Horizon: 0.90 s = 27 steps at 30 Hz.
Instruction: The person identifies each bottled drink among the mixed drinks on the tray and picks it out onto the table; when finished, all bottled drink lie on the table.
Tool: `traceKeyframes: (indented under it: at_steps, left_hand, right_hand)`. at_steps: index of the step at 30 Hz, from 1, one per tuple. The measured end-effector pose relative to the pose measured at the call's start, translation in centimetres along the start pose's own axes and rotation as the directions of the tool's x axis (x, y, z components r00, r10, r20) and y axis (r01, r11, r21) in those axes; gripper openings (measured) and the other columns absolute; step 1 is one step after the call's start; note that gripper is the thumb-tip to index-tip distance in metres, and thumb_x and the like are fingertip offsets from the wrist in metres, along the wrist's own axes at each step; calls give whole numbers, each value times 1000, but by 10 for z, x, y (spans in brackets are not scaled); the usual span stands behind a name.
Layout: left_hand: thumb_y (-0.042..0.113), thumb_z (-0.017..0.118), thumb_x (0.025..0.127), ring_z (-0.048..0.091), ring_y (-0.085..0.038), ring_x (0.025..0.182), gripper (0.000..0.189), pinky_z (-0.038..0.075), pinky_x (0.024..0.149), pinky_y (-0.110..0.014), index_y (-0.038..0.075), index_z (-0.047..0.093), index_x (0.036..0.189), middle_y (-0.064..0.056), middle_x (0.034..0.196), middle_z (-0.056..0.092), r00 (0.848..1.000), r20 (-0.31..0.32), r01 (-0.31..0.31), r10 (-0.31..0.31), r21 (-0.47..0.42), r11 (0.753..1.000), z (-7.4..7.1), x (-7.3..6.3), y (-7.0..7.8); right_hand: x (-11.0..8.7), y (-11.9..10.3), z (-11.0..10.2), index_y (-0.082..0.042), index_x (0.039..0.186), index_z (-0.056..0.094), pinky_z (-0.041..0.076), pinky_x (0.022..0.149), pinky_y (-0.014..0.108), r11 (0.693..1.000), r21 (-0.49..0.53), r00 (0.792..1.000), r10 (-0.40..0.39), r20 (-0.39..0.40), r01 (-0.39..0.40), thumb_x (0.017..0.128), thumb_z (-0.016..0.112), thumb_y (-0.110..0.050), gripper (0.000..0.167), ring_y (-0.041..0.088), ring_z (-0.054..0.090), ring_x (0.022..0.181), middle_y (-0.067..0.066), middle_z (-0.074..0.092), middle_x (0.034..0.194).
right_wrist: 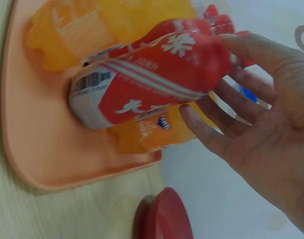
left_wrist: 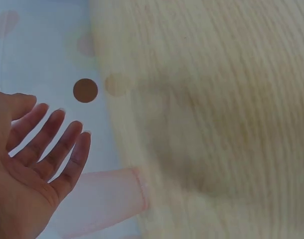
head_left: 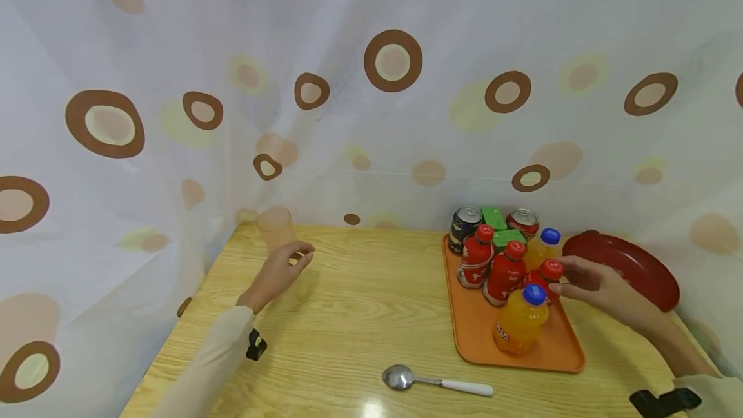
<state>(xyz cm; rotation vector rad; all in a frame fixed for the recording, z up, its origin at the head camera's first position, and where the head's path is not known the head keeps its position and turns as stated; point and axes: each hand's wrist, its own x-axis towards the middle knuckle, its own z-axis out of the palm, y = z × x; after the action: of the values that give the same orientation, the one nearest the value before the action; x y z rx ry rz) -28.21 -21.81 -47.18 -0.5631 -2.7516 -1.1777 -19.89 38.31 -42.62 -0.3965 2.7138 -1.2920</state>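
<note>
On the right, my right hand [head_left: 604, 292] has its thumb and fingers around the upper part of a red drink bottle [right_wrist: 157, 74], just below its red cap. That bottle stands on an orange tray [head_left: 482, 347], among two other red bottles [head_left: 504, 276] and two orange soda bottles with blue caps [head_left: 522, 324]. At the far left, my left hand [head_left: 278, 275] hovers over the table, fingers loosely bent, holding nothing. Behind it stands a pale translucent cup [head_left: 275, 224], partly hidden by the hand in the head view; the cup [left_wrist: 107, 199] shows beside the fingers in the left wrist view.
A black can [head_left: 464, 231], a red can [head_left: 524, 221] and green boxes [head_left: 493, 218] fill the tray's back. Right of it leans a dark red bowl-like dish [head_left: 633, 266]. A white-handled spoon [head_left: 435, 382] lies near the front. A patterned curtain [head_left: 348, 115] borders the table.
</note>
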Motion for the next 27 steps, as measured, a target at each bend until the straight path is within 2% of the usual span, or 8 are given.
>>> traceKeyframes:
  at_steps: [6, 9, 12, 17, 19, 23, 24, 27]
  left_hand:
    - [16, 61, 107, 66, -36, 115, 29, 59, 94, -49, 1, 66, 131, -14, 125, 69, 996, 5, 94, -94, -104, 990, 26, -2, -4]
    - [17, 62, 107, 68, -36, 113, 30, 62, 86, -44, 1, 66, 132, -14, 124, 69, 987, 38, 159, -155, -196, 968, 42, -1, 2]
    - [17, 63, 107, 70, -36, 110, 32, 64, 80, -42, 0, 65, 134, -16, 124, 69, 979, 66, 206, -195, -306, 930, 56, 2, 9]
    - [15, 62, 106, 72, -37, 106, 35, 65, 77, -42, -4, 62, 135, -22, 125, 67, 974, 108, 224, -197, -406, 886, 75, 9, 20]
    - [15, 62, 107, 72, -39, 106, 36, 65, 76, -41, -6, 60, 135, -24, 127, 66, 974, 129, 223, -185, -427, 877, 82, 11, 23]
    - [13, 61, 107, 71, -42, 108, 37, 66, 76, -41, -8, 58, 137, -27, 128, 65, 973, 163, 224, -166, -466, 856, 93, 15, 29]
    - [13, 61, 107, 71, -42, 108, 37, 66, 75, -41, -8, 58, 137, -27, 128, 65, 972, 168, 228, -167, -476, 849, 96, 16, 30]
    - [14, 62, 107, 72, -40, 108, 38, 66, 75, -41, -8, 58, 137, -27, 128, 66, 968, 183, 243, -172, -501, 831, 103, 19, 34]
  right_hand:
    - [0, 9, 7, 3, 153, 42, 59, 87, 22, 998, 70, 1000, 5, 30, -7, 105, 65, -20, 58, -16, 55, 112, -7, 62, 135]
    - [0, 12, 9, 3, 154, 42, 59, 86, 22, 998, 68, 1000, -3, 23, 1, 104, 67, -19, 59, -16, 55, 113, -6, 62, 136]
    - [2, 14, 11, 4, 154, 41, 60, 86, 23, 996, 88, 999, -21, 30, 18, 102, 69, -16, 62, -13, 57, 112, -10, 60, 136]
    - [3, 18, 17, 8, 158, 30, 62, 85, 25, 987, 161, 997, -40, 63, 29, 101, 70, -10, 72, -9, 62, 111, -25, 54, 133]
    - [3, 20, 20, 8, 159, 28, 61, 85, 25, 988, 156, 998, -27, 60, 18, 100, 70, -10, 75, -9, 62, 111, -15, 55, 139]
    - [3, 22, 23, 8, 160, 29, 61, 85, 24, 995, 98, 1000, -8, 23, 6, 99, 74, -14, 79, -11, 60, 110, 20, 52, 149]
    - [4, 22, 23, 8, 159, 30, 62, 85, 24, 996, 86, 1000, -7, 11, 6, 98, 75, -14, 79, -12, 60, 110, 23, 52, 149]
    - [4, 24, 23, 9, 158, 34, 62, 83, 25, 997, 79, 1000, -2, -22, 4, 97, 77, -15, 78, -11, 62, 107, -3, 61, 140]
